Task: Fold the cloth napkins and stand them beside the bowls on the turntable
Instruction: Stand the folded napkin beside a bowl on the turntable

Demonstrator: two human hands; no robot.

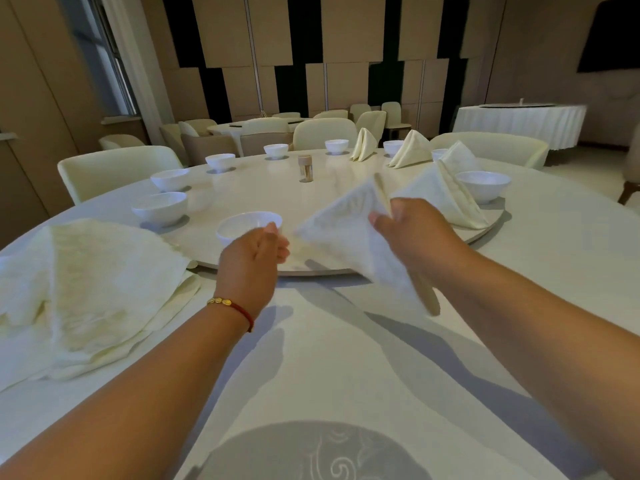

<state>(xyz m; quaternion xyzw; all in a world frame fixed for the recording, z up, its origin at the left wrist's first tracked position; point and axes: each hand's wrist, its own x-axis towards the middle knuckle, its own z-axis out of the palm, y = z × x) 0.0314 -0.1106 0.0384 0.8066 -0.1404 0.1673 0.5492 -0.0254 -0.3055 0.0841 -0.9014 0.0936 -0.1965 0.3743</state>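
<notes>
Folded napkin held over the turntable's near rim.

The right hand (412,230) pinches a cream napkin (349,233) folded into a blurred triangle, tilted, at frame centre above the turntable (263,188) edge. The left hand (254,251), fingers loosely curled and holding nothing, hovers just beside the nearest bowl (247,225). More bowls ring the turntable; folded napkins stand at its upper right, one (446,199) just behind the held napkin. A holder (305,167) stands mid-turntable. Loose napkins (86,292) lie heaped at left on the table (554,258).
</notes>
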